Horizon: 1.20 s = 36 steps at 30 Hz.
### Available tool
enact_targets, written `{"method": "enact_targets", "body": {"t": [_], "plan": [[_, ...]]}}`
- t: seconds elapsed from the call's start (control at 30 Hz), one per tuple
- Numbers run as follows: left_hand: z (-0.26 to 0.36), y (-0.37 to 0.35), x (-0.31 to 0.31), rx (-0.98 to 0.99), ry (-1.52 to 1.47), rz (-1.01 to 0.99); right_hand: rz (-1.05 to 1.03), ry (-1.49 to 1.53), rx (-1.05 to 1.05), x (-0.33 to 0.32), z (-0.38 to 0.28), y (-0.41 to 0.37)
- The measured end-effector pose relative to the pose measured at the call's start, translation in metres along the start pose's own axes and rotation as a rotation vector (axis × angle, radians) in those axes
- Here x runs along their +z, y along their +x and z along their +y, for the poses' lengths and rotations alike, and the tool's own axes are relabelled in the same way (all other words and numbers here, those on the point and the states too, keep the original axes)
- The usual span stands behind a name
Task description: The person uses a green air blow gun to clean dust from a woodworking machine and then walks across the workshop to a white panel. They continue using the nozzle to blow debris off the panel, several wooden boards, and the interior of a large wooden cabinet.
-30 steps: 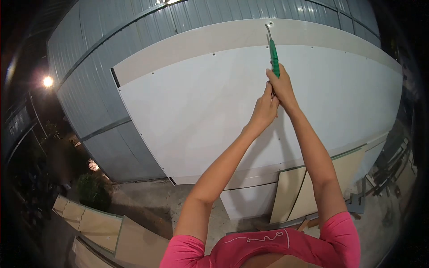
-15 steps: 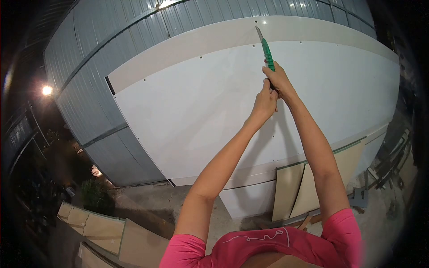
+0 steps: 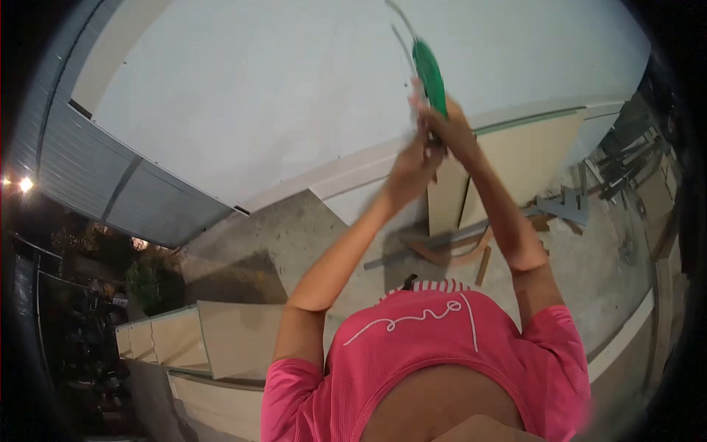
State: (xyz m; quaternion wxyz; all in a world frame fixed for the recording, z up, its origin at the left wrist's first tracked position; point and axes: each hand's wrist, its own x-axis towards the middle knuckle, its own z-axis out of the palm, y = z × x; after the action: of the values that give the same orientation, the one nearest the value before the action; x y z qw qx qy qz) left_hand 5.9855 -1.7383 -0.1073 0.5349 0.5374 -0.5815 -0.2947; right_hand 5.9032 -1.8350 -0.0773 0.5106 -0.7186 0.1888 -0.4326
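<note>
Right hand [image 3: 451, 129] grips green tool [image 3: 429, 68], jutting above; left hand [image 3: 409, 168] touching alongside.

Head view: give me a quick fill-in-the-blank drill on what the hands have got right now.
The left hand and right hand together grip a tool with a ____ handle.
Its metal shaft points at the ____ wall panel.
The person's shirt is ____.
Missing words: green, white, pink.

wall: white panel [image 3: 243, 96] over corrugated metal [image 3: 110, 191] | floor: concrete [image 3: 294, 236] | boards [image 3: 515, 162] leaning right | lamp [image 3: 26, 184] lit, far left
</note>
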Motion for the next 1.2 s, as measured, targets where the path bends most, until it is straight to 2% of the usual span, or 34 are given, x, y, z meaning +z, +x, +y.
{"method": "enact_targets", "body": {"t": [0.1, 0.13, 0.17, 0.2, 0.27, 0.3, 0.37, 0.47, 0.5, 0.57, 0.67, 0.8, 0.93, 1.0, 1.07, 1.1, 1.13, 1.17, 1.2], "plan": [[-0.055, -0.061, 0.035, -0.388, 0.012, -0.206, -0.039, 0.053, 0.454, 0.004, 0.081, -0.093], [-0.117, -0.089, 0.056, -0.262, -0.042, -0.180, 0.043, 0.150, 0.399, 0.014, 0.133, -0.124], [-0.135, -0.110, 0.070, -0.320, -0.013, -0.140, 0.062, 0.255, 0.518, 0.016, 0.135, -0.151], [-0.133, -0.118, 0.076, -0.331, -0.015, -0.145, 0.064, 0.258, 0.529, 0.018, 0.145, -0.165], [-0.127, -0.128, 0.083, -0.707, -0.074, -0.234, 0.019, 0.186, 0.683, 0.019, 0.168, -0.187], [-0.138, -0.129, 0.086, -0.716, -0.075, -0.235, 0.024, 0.199, 0.682, 0.020, 0.175, -0.185], [-0.172, -0.122, 0.087, -0.448, 0.001, -0.082, 0.041, 0.227, 0.666, 0.019, 0.179, -0.165], [-0.157, -0.085, 0.073, -0.348, -0.068, -0.027, 0.111, 0.310, 0.645, 0.024, 0.174, -0.128], [-0.149, -0.078, 0.069, -0.347, -0.057, -0.034, 0.161, 0.358, 0.652, 0.024, 0.173, -0.119], [-0.139, -0.066, 0.064, -0.481, -0.040, -0.053, 0.189, 0.399, 0.698, 0.025, 0.198, -0.110], [-0.163, -0.060, 0.067, -0.439, 0.009, -0.018, 0.216, 0.469, 0.756, 0.022, 0.203, -0.104], [-0.159, -0.051, 0.069, -0.463, 0.038, 0.006, 0.239, 0.517, 0.758, 0.023, 0.209, -0.094], [-0.165, -0.049, 0.062, -0.496, 0.012, 0.038, 0.160, 0.560, 0.749, 0.029, 0.225, -0.087], [-0.164, -0.047, 0.060, -0.482, 0.011, 0.027, 0.196, 0.437, 0.674, 0.037, 0.240, -0.085], [-0.164, -0.051, 0.058, -0.524, 0.071, -0.004, 0.095, 0.316, 0.799, 0.036, 0.266, -0.089], [-0.165, -0.052, 0.060, -0.518, 0.061, -0.027, 0.068, 0.108, 0.844, 0.043, 0.293, -0.087], [-0.166, -0.057, 0.061, -0.510, 0.054, -0.060, 0.118, 0.243, 0.703, 0.035, 0.256, -0.103], [-0.165, -0.062, 0.064, -0.538, 0.043, -0.077, 0.112, 0.198, 0.755, 0.035, 0.247, -0.108], [-0.162, -0.070, 0.069, -0.572, -0.012, -0.059, 0.173, 0.349, 0.746, 0.032, 0.227, -0.125]]}}
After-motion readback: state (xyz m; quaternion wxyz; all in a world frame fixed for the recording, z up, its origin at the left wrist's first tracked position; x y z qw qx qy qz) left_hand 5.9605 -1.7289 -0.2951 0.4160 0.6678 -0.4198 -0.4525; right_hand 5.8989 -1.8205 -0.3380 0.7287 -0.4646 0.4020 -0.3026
